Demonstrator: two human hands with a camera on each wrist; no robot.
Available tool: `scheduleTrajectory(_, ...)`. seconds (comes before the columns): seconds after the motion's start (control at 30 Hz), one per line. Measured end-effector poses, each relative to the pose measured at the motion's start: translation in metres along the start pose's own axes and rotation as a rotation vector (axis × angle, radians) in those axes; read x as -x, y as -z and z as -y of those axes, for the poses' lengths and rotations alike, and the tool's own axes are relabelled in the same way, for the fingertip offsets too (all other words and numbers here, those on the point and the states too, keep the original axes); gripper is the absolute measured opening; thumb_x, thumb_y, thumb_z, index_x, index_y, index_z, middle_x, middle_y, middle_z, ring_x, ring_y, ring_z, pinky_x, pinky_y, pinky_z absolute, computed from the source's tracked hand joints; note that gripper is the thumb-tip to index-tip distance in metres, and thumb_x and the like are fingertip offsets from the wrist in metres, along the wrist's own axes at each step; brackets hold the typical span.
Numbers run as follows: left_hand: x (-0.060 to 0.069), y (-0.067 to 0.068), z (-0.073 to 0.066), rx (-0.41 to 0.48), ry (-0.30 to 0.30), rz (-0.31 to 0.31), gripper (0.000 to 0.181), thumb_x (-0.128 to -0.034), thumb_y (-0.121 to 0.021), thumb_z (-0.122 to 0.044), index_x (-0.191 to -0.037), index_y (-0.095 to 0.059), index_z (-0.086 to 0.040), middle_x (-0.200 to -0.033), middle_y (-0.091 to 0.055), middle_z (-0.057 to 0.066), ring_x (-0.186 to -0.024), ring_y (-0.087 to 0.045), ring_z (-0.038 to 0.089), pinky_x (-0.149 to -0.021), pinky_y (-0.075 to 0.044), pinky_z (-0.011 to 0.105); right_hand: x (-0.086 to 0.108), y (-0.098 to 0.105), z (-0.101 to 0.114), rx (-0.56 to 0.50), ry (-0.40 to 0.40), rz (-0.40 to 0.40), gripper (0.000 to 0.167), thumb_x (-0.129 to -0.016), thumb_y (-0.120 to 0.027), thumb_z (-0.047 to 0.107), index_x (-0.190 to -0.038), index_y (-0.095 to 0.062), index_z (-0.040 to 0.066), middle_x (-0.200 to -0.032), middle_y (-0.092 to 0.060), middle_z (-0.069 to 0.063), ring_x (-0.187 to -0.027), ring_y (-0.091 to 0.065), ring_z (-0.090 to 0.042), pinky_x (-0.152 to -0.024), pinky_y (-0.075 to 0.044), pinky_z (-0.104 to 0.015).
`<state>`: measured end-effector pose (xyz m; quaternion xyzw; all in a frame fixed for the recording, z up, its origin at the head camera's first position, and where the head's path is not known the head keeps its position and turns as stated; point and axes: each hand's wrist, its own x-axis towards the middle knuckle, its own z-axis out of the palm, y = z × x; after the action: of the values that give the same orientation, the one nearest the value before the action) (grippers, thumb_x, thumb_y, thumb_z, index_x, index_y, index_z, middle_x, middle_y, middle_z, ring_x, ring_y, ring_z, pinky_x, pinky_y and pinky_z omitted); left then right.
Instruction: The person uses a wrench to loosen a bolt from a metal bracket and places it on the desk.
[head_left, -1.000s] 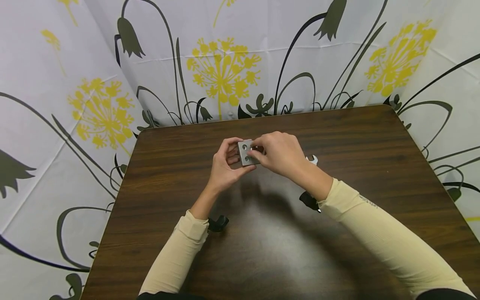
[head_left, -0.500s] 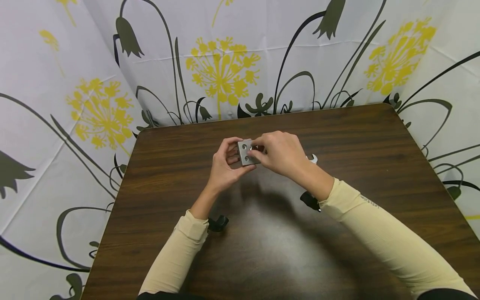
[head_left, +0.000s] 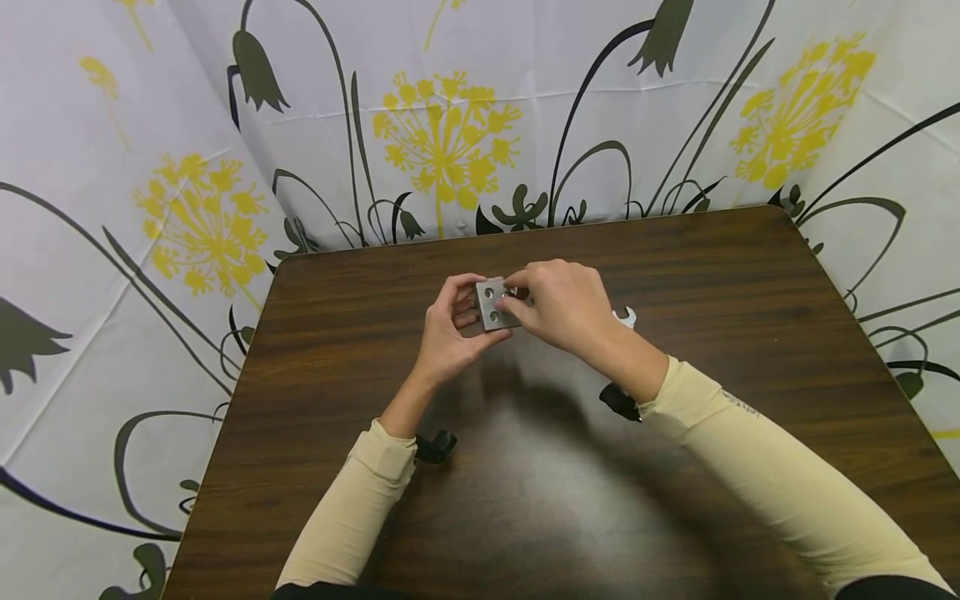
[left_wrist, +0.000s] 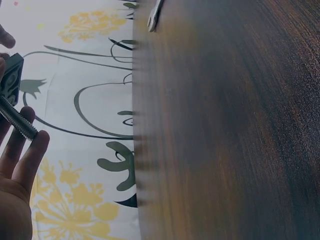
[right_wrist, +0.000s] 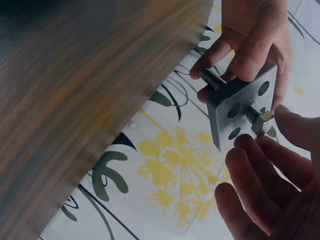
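My left hand [head_left: 450, 333] holds a grey metal plate [head_left: 491, 306] with several holes, raised above the table, its thumb and fingers at the edges. A hex bolt [right_wrist: 261, 121] runs through the plate, as the right wrist view shows; its head stands out from the face by a short length of thread. At that head are the thumb and fingertips of my right hand [head_left: 566, 304], pinching it. The threaded shank [left_wrist: 18, 120] sticks out of the plate's far side, close to my left fingers. From the head view my right fingers partly cover the plate.
An open-end wrench [head_left: 627, 317] lies on the brown wooden table [head_left: 337, 333], partly hidden behind my right wrist. Black wrist cameras [head_left: 437, 447] sit under both forearms. A white curtain [head_left: 322, 167] with a flower print hangs along the table's back edge.
My right fingers shift slightly at the bolt head, and a bit more shiny metal shows between them. The left hand and plate stay in place.
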<state>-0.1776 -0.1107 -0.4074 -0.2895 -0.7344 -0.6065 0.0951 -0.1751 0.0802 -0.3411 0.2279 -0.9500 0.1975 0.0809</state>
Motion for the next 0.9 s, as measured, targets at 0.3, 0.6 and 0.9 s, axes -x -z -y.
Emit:
scheduleTrajectory(0.3, 0.0, 0.0001, 0.0006, 0.015, -0.001, -0.002, 0.07, -0.0685, -0.083, 0.012, -0.127, -0.045, 0.009, -0.125, -0.063, 0.02, -0.105, -0.065, 0.032, -0.08, -0.056, 0.05, 0.0004, 0.0003, 0.0015, 0.018, 0.031, 0.023, 0.027, -0.088, -0.075, 0.028, -0.115, -0.075, 0.025, -0.094, -0.069, 0.004, -0.067, -0.058, -0.013, -0.052, -0.047, -0.034)
scheduleTrajectory(0.6, -0.0011, 0.0002, 0.0006, 0.016, 0.0, 0.001, 0.07, -0.0691, -0.084, 0.01, -0.127, -0.046, 0.008, -0.126, -0.062, 0.019, -0.106, -0.065, 0.032, -0.08, -0.055, 0.053, -0.0003, 0.0024, 0.0054, -0.025, -0.038, -0.025, 0.023, -0.088, -0.074, 0.036, -0.104, -0.078, 0.02, -0.084, -0.069, 0.007, -0.064, -0.059, -0.011, -0.05, -0.046, -0.032)
scheduleTrajectory(0.9, -0.0001, 0.0006, -0.0002, 0.015, 0.002, -0.002, 0.07, -0.069, -0.084, 0.01, -0.127, -0.046, 0.008, -0.126, -0.063, 0.019, -0.106, -0.065, 0.032, -0.08, -0.055, 0.054, 0.001, 0.0026, 0.0066, -0.007, -0.014, -0.018, 0.025, -0.087, -0.075, 0.032, -0.11, -0.076, 0.022, -0.096, -0.07, 0.006, -0.068, -0.06, -0.012, -0.051, -0.047, -0.033)
